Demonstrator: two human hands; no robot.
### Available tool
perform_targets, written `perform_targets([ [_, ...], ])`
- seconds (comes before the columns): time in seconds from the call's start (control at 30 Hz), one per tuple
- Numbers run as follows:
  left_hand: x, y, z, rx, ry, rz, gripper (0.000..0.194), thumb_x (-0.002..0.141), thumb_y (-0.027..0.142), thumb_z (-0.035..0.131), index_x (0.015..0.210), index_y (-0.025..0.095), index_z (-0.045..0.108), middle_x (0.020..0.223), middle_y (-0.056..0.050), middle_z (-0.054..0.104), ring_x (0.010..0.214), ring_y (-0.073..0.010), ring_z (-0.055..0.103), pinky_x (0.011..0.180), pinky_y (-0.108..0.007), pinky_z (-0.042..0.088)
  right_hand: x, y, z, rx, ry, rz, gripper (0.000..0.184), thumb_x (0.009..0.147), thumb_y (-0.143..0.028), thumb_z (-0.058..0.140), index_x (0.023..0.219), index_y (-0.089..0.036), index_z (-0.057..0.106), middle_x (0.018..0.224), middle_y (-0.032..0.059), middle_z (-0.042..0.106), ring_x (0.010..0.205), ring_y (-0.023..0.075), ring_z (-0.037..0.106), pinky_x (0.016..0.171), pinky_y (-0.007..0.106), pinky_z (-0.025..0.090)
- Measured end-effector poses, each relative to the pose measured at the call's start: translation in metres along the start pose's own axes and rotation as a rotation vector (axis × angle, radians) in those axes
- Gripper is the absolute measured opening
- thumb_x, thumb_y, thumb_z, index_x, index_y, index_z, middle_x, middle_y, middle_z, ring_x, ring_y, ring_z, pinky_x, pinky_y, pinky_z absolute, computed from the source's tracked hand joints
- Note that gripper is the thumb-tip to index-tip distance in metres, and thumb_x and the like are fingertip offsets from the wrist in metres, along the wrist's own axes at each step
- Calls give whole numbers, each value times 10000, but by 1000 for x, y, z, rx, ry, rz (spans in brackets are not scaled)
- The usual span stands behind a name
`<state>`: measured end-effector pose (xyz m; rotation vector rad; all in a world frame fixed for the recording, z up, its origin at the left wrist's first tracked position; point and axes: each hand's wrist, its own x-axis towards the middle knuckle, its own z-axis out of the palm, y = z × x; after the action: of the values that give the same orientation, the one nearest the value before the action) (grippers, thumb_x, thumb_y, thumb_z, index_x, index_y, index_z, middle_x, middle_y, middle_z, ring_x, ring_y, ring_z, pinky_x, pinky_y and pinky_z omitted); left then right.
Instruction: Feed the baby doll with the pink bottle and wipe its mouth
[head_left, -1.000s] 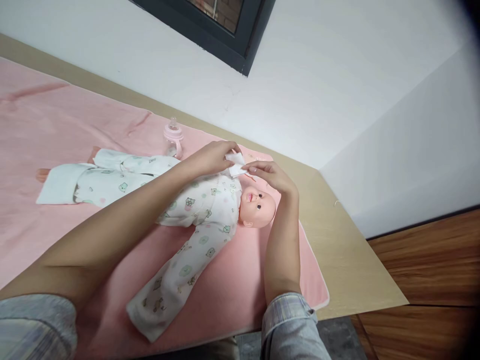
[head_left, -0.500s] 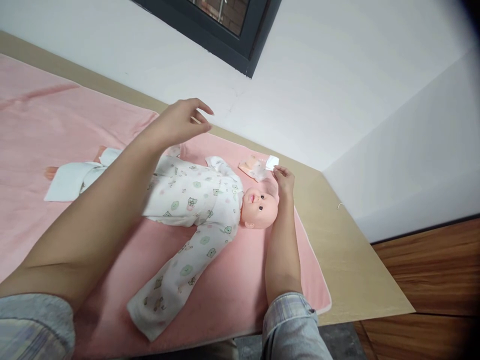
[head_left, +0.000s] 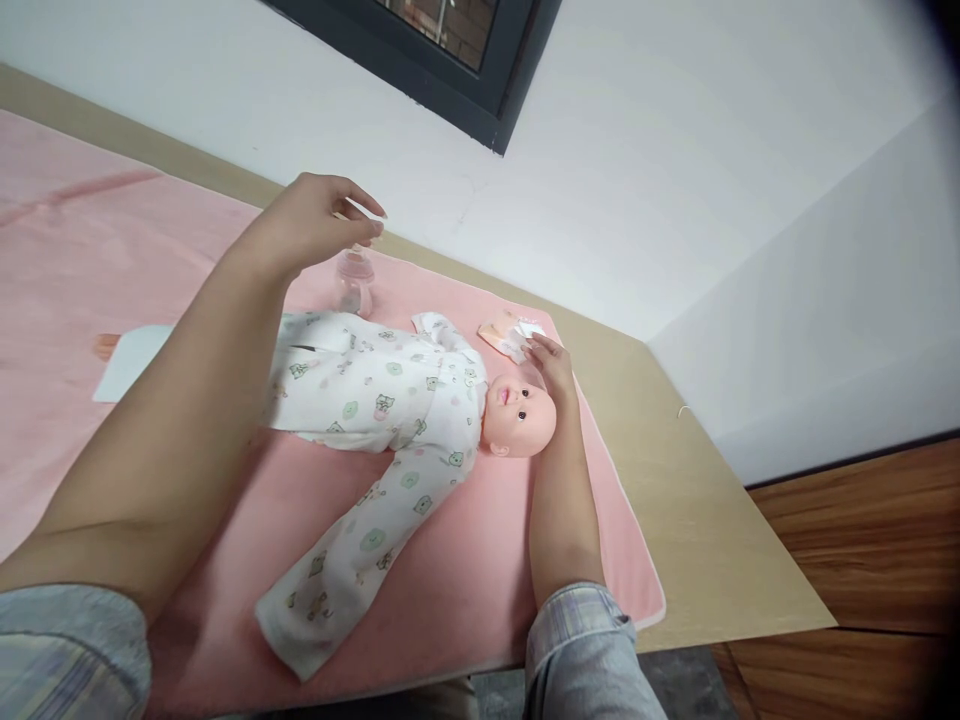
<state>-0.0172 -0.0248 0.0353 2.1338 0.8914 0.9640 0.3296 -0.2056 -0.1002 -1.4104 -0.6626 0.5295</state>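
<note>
A baby doll (head_left: 517, 420) lies on its back, wearing a white printed onesie (head_left: 382, 385), one long sleeve spread toward me. My left hand (head_left: 322, 220) hovers above the far side of its body, fingers loosely curved and slightly apart, with nothing visible in them. Just below that hand is a clear baby bottle (head_left: 354, 282) with a pink top. Beyond the doll's head, my right hand (head_left: 553, 365) pinches a small white sheet (head_left: 531, 328), perhaps a tissue, which overlaps a peach-and-clear packet (head_left: 499, 335). My left forearm hides part of the doll's legs.
A pink blanket (head_left: 450, 580) covers much of the tan tabletop (head_left: 690, 530). A white wall (head_left: 637, 180) with a dark window frame (head_left: 495, 110) rises behind the table. Brown wood panels (head_left: 862, 550) stand at the lower right.
My left hand has moved left, uncovering the bottle. My right hand has come slightly left and down, bringing the white sheet over the packet. The doll has stayed in place.
</note>
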Motion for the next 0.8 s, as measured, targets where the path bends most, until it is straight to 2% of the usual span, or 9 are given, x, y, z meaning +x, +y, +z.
perform_targets([
  [0.3,7,-20,-6,11,3,-44,322,889,343,636,1156,163,654,1010,-61,678,869,-185,614,887,-386,503,-7,-8,-4,3,26,49,238,752,-228,668,982,-168,671,872,46,741,841,147,716,996,349,550],
  [0.5,15,-41,-11,98,21,-101,360,888,404,628,1180,192,632,956,-33,651,848,-178,592,820,-353,511,-6,-8,-8,12,85,-49,219,767,-251,625,967,-171,661,864,27,720,785,124,684,883,294,561],
  [0.6,21,-53,-10,178,9,-146,467,864,364,643,1286,178,571,1092,-49,638,809,-174,562,762,-334,493,-3,-7,-12,-37,165,-137,236,782,-282,571,978,-179,652,854,19,706,694,113,646,761,271,552],
  [0.67,24,-61,-9,233,-19,-154,544,855,305,631,1367,169,507,1185,-64,618,808,-177,548,724,-318,471,-2,-4,-16,-114,269,-222,246,787,-291,524,971,-180,645,836,22,692,689,124,628,726,275,538],
  [0.73,26,-67,-7,277,-65,-145,602,856,259,605,1428,169,440,1233,-76,600,865,-193,548,729,-312,452,-1,2,-21,-255,397,-319,252,796,-300,485,943,-178,648,874,43,693,787,152,635,797,305,531],
  [0.8,27,-69,-5,311,-134,-157,676,852,255,612,1479,181,370,1276,-86,582,953,-211,550,764,-313,443,0,10,-26,-421,486,-390,274,806,-306,460,941,-172,657,985,73,698,952,186,629,934,355,499],
])
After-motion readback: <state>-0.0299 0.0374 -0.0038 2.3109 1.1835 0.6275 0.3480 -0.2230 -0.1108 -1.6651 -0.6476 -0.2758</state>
